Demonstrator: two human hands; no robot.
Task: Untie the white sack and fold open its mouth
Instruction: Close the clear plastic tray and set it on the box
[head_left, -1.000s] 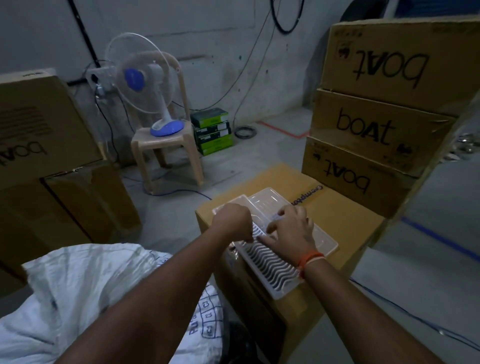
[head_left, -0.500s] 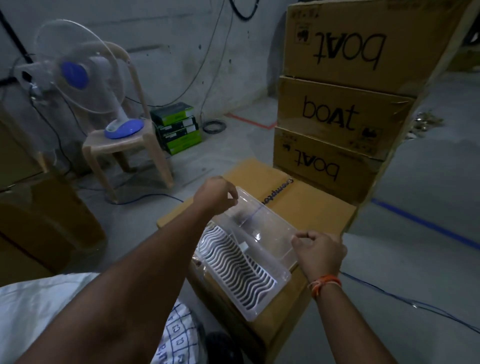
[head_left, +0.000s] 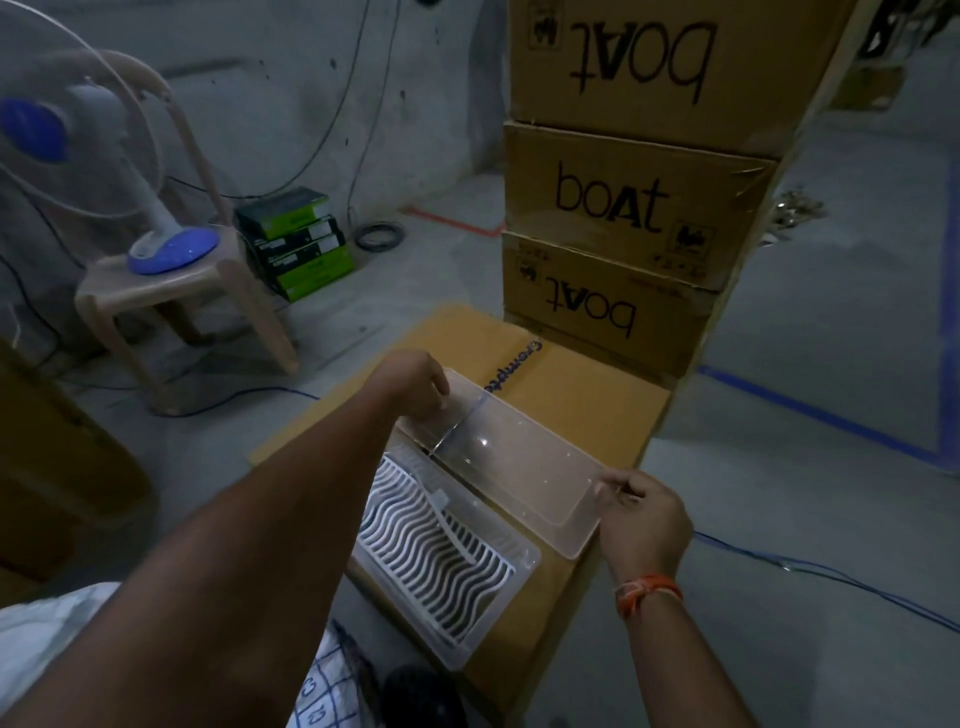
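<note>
**Both hands on a clear plastic lid, white sack at the lower left**

While the white sack (head_left: 62, 613) lies low at the left edge, mostly hidden behind the left forearm, neither hand touches it; a printed grid on its cloth shows just beside the near corner of the low carton (head_left: 571, 415). Farther back on the left, a blue-based table fan (head_left: 171, 249) stands on a beige plastic chair (head_left: 218, 291), with a stack of green and black boxes (head_left: 296, 244) on the floor beside it. The left hand (head_left: 415, 384) reaches over the low carton and pinches the far left corner of a clear plastic lid (head_left: 519, 467), fingers curled on its rim. That lid is tilted up above a clear tray holding a white wavy insert (head_left: 431, 551), which rests on the carton top. The right hand (head_left: 644, 519), an orange band (head_left: 649, 592) on its wrist, grips the lid's near right corner, though the dim light makes the exact finger placement hard to read. Behind the carton rise three stacked brown boxes (head_left: 634, 208) printed "boAt". A blue cable (head_left: 831, 571) runs over the floor at right.
</note>
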